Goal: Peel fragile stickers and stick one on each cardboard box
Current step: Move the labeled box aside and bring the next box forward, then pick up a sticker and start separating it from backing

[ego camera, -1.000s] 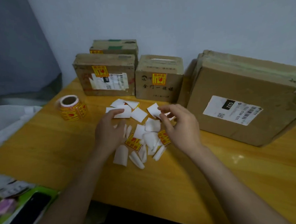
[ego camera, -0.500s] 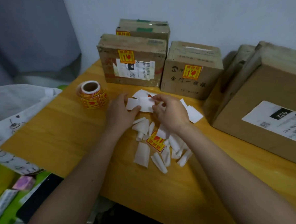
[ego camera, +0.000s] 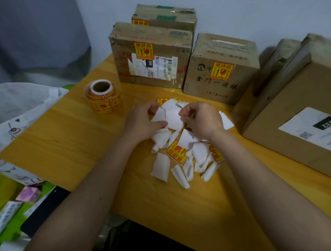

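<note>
Both hands meet over a white sticker sheet [ego camera: 172, 116], seen from its blank back. My left hand [ego camera: 141, 122] pinches its left side and my right hand [ego camera: 202, 119] pinches its right edge. Below them lies a pile of curled white backing papers [ego camera: 161, 166] with loose yellow-red fragile stickers [ego camera: 176, 151] among them. A sticker roll [ego camera: 103, 97] stands to the left. Three boxes at the back carry fragile stickers: the left box [ego camera: 151, 55], the one behind it [ego camera: 164, 16] and the middle box [ego camera: 221, 68]. The large box [ego camera: 294, 118] on the right shows only a white shipping label.
The wooden table [ego camera: 65, 142] ends at a front edge near my arms. White printed paper [ego camera: 16, 106] lies off its left side. Below left sit a black phone [ego camera: 44, 210], a small pink box [ego camera: 29, 194] and other clutter. Another box [ego camera: 276, 62] leans behind the large one.
The view has shifted left and nearer. My hands came together from apart and lifted a white sheet between them, raising it slightly above the pile.
</note>
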